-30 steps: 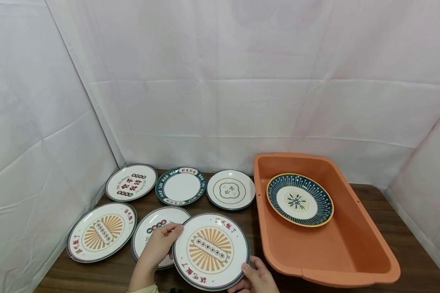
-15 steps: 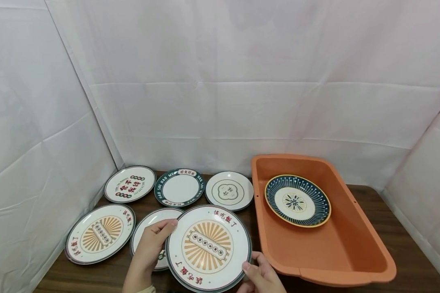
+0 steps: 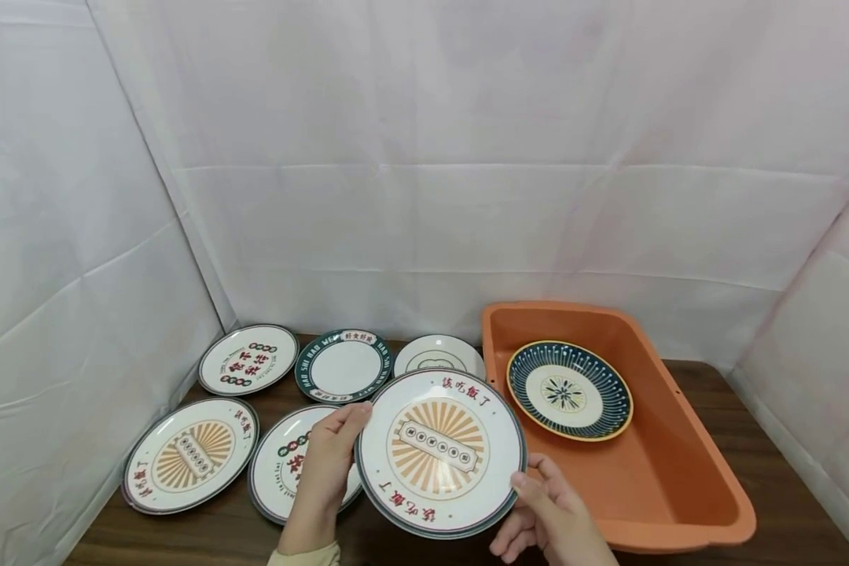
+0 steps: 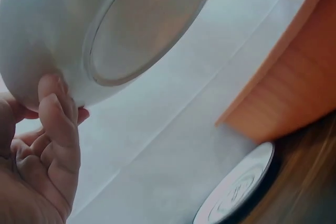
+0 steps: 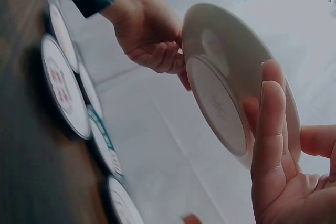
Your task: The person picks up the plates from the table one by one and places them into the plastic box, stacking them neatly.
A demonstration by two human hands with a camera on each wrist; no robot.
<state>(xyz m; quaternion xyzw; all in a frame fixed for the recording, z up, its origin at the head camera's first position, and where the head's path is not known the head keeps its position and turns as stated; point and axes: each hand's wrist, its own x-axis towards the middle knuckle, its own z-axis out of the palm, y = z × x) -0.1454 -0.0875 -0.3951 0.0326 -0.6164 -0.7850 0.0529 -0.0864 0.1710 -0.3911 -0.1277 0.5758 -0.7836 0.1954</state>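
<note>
A white dinner plate (image 3: 439, 448) with an orange sunburst print, red characters and a dark rim is held up, tilted, over the table. My left hand (image 3: 328, 464) grips its left edge. At the opposite edge my right hand (image 3: 552, 511) pinches the rim, thumb on top and fingers underneath. The plate's pale underside (image 4: 152, 24) with its round foot ring shows in the left wrist view. The held plate partly covers a small white plate (image 3: 439, 348) behind it and overlaps the near left corner area of an orange basin (image 3: 651, 472) from this viewpoint.
A blue-patterned plate (image 3: 569, 391) with a yellow rim lies in the basin. On the wooden table (image 3: 205, 534) are a matching sunburst plate (image 3: 191, 456), two plates with red lettering (image 3: 248, 359) and a green-rimmed plate (image 3: 343, 365). White cloth hangs behind and at the sides.
Both hands have raised the sunburst plate and carried it rightward, closer to the basin. More of the lettered plate at front now shows, and less of the small white plate behind.
</note>
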